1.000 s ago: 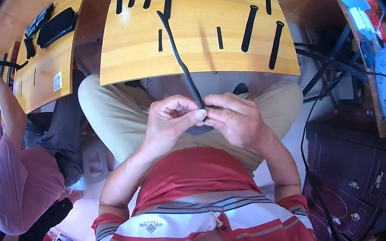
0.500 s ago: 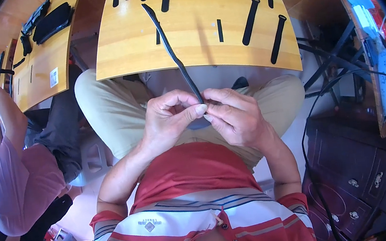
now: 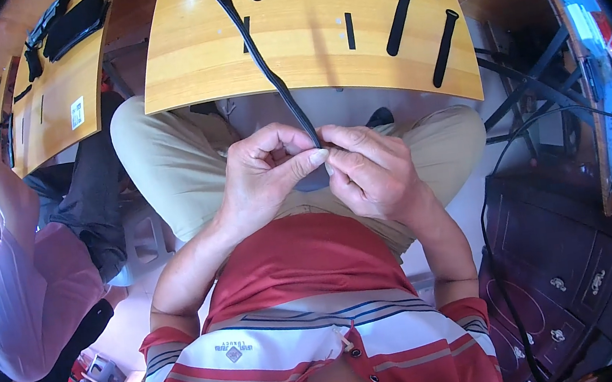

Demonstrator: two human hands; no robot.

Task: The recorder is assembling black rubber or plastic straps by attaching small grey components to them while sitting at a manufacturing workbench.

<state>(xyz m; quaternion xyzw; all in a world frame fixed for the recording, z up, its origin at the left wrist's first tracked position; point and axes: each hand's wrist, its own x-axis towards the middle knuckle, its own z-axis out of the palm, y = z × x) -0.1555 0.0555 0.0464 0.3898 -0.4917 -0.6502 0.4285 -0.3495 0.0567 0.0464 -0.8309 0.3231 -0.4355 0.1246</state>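
A long, thin black strap (image 3: 276, 83) runs from my fingers up over the near edge of the table, its far end over the tabletop. My left hand (image 3: 264, 171) pinches its lower end between thumb and fingers. Pressed against that same end, my right hand (image 3: 375, 166) has its thumb and fingers closed together. The fingers hide the tip of the strap, so what exactly lies between them does not show. Both hands are above my lap, just short of the table.
On the wooden table (image 3: 284, 69) lie several flat black straps (image 3: 401, 18) and a short black strip (image 3: 350, 31). At the left, a person in a pink top (image 3: 58, 272) sits by another table (image 3: 58, 106). Dark drawers (image 3: 555, 261) and a hanging black cable (image 3: 484, 223) are at the right.
The view has shifted slightly, so the table sits a little higher in it. My hands stay together at the strap's lower end, with the right fingers slightly more curled.
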